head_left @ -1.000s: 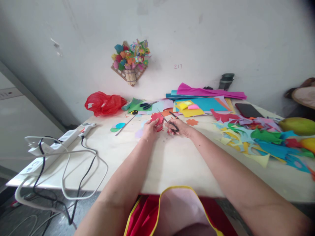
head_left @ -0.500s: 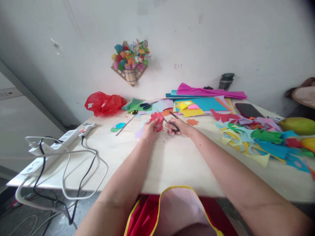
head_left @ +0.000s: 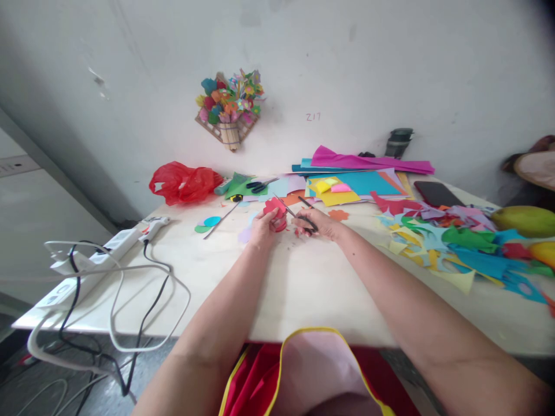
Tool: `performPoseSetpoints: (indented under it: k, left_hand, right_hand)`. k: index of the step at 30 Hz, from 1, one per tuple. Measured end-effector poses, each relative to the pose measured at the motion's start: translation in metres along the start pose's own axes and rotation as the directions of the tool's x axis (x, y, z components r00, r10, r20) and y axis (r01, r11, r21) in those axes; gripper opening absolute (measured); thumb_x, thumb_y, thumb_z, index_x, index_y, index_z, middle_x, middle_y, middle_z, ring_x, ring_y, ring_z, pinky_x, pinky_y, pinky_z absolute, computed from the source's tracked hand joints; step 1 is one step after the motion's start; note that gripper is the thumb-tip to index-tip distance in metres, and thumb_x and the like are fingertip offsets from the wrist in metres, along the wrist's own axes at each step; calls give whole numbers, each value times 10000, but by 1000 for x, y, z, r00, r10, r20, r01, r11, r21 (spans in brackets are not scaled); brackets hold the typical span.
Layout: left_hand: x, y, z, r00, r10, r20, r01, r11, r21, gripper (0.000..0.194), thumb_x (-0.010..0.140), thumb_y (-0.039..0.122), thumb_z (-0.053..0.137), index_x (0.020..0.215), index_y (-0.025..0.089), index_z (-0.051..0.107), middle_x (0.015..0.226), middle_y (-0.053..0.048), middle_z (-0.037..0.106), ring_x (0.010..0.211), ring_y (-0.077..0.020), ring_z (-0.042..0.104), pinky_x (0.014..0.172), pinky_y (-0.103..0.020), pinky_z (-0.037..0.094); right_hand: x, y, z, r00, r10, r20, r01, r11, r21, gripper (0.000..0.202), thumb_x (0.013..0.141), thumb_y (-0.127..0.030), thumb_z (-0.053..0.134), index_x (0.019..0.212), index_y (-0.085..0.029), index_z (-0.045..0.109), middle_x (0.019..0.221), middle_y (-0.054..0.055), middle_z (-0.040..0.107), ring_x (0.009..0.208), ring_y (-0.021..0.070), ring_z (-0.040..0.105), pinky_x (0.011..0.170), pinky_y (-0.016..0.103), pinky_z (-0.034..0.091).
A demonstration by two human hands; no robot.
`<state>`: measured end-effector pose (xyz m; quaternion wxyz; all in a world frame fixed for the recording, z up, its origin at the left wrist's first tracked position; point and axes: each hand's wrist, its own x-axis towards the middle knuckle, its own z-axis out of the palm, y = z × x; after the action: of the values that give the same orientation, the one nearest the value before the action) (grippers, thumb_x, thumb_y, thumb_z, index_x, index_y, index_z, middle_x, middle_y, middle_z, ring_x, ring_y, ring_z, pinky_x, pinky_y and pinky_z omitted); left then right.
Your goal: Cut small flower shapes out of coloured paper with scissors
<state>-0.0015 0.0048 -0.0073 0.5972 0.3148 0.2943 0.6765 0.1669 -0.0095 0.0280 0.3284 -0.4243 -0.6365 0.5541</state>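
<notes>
Scissors shifted slightly, near an orange flower

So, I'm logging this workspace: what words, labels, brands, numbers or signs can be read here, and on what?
"217": handwritten on the wall; the first character could also be a Z.
Marks on the grey strip at far left: too blurred to read.
Any print on the white power strip: too small to read.

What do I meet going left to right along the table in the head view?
White power strip, red bag, left hand holding red paper flower, right hand holding scissors, dark phone, green fruit.
</notes>
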Motion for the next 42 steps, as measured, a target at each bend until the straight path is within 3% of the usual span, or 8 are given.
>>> performPoseSetpoints:
  k: [11, 27, 42]
  left_hand:
    - [-3, 2, 4, 1000, 12, -8, -12, 999, -33, 203, 632, 105, 792, 813, 135, 705, 731, -58, 733, 661, -153, 692, 734, -298, 578]
    - [-5, 5, 3, 1000, 8, 3, -8, 1000, -7, 276, 623, 129, 821, 875, 128, 708, 770, -64, 729, 699, -169, 702, 745, -316, 576]
    - [-4, 3, 3, 1000, 8, -21, -8, 1000, 10, 179, 651, 129, 786, 810, 148, 706, 767, -67, 737, 724, -181, 707, 749, -323, 577]
  right_hand:
    - [-1, 0, -2, 999, -37, 19, 38, 999, -11, 301, 774, -302, 775, 652, -164, 537, 458, -33, 537, 369, 63, 432, 362, 171, 309]
    - [8, 10, -7, 999, -30, 18, 30, 1000, 1, 164, 788, -165, 743, 703, -138, 605, 500, -13, 589, 367, 55, 426, 354, 165, 324]
    - [12, 17, -10, 997, -81, 6, 81, 997, 1, 147, 749, -206, 760, 720, -154, 625, 491, -22, 590, 385, 68, 461, 363, 165, 360]
